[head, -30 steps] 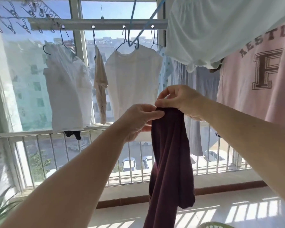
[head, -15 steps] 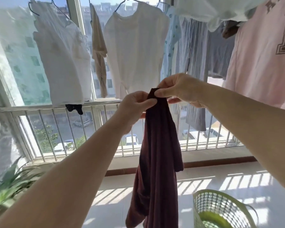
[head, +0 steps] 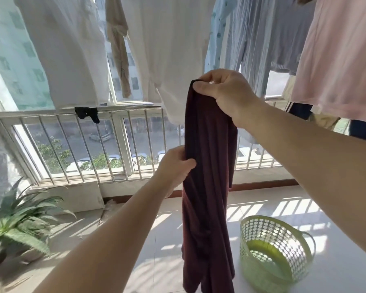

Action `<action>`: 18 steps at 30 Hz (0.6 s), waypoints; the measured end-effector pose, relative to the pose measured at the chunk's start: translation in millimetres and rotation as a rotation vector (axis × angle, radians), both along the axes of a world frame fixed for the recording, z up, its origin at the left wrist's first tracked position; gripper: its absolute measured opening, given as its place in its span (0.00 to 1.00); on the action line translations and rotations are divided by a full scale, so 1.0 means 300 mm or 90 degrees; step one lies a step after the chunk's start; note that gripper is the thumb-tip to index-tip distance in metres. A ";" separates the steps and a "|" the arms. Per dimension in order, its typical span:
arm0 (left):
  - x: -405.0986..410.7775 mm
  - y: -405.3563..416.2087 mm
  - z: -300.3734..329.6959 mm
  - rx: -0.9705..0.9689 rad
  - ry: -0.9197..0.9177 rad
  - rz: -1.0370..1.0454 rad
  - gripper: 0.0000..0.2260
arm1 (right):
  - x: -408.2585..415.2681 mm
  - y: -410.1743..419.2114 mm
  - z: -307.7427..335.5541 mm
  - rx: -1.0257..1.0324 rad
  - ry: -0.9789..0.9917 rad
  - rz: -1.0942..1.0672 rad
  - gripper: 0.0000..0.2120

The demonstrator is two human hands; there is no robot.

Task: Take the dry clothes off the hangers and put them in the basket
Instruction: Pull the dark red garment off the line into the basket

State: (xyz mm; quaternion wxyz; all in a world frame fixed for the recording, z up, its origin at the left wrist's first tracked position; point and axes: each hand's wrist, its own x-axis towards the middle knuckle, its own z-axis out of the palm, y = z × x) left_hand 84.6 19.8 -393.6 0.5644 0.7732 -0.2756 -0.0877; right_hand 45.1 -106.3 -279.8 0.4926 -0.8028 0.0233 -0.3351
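A long maroon garment (head: pixel 207 187) hangs straight down in front of me. My right hand (head: pixel 224 92) pinches its top edge between thumb and fingers. Lower down, my left hand (head: pixel 175 163) grips the garment's left side at mid-height. A light green perforated basket (head: pixel 277 252) stands on the white floor at the lower right, beside the garment's bottom end. Overhead hang a white shirt (head: pixel 169 49), another white garment (head: pixel 66 49), a beige piece (head: pixel 118 45), bluish clothes (head: pixel 251 39) and a pink shirt (head: pixel 342 60).
A white window railing (head: pixel 76 117) runs across the back with a small black item (head: pixel 88 114) draped on it. A spiky green potted plant (head: pixel 15 225) stands at the lower left. Sunlit floor tiles lie between the plant and the basket.
My left hand has slid from the garment's top edge down to its middle. The view has tilted down, so the basket now shows in full. My right hand still holds the top.
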 end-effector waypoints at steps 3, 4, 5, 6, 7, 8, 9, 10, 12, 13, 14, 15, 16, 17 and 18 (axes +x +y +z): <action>0.009 0.008 -0.058 0.028 0.007 0.018 0.16 | 0.004 -0.007 -0.009 0.032 -0.019 -0.018 0.05; 0.014 0.010 -0.073 0.034 0.014 0.025 0.16 | 0.008 -0.011 -0.010 0.042 -0.021 -0.022 0.06; 0.020 0.012 -0.086 0.039 0.019 0.034 0.16 | 0.010 -0.014 -0.011 0.049 -0.024 -0.027 0.07; 0.024 0.015 -0.096 0.046 0.021 0.044 0.15 | 0.013 -0.019 -0.012 0.055 -0.028 -0.034 0.07; 0.027 0.020 -0.104 0.057 0.020 0.056 0.15 | 0.015 -0.023 -0.014 0.060 -0.033 -0.039 0.07; 0.032 0.026 -0.111 0.072 0.014 0.067 0.15 | 0.016 -0.028 -0.016 0.066 -0.038 -0.042 0.08; 0.040 0.031 -0.120 0.087 0.003 0.078 0.14 | 0.017 -0.032 -0.019 0.070 -0.042 -0.046 0.08; 0.050 0.036 -0.129 0.101 -0.009 0.091 0.13 | 0.018 -0.036 -0.024 0.073 -0.045 -0.050 0.08; 0.068 0.047 -0.144 0.129 -0.031 0.120 0.11 | 0.020 -0.045 -0.035 0.080 -0.045 -0.061 0.07; 0.078 0.054 -0.152 0.147 -0.045 0.133 0.10 | 0.021 -0.049 -0.040 0.085 -0.044 -0.065 0.07; 0.088 0.061 -0.159 0.167 -0.058 0.144 0.10 | 0.023 -0.053 -0.046 0.090 -0.042 -0.069 0.07; 0.095 0.069 -0.164 0.187 -0.068 0.153 0.10 | 0.025 -0.057 -0.053 0.096 -0.039 -0.072 0.07; 0.103 0.077 -0.167 0.205 -0.072 0.163 0.10 | 0.026 -0.062 -0.060 0.104 -0.037 -0.075 0.07; 0.111 0.087 -0.171 0.221 -0.076 0.174 0.11 | 0.027 -0.068 -0.068 0.115 -0.035 -0.078 0.07; 0.121 0.099 -0.176 0.237 -0.081 0.188 0.12 | 0.026 -0.073 -0.075 0.128 -0.033 -0.083 0.07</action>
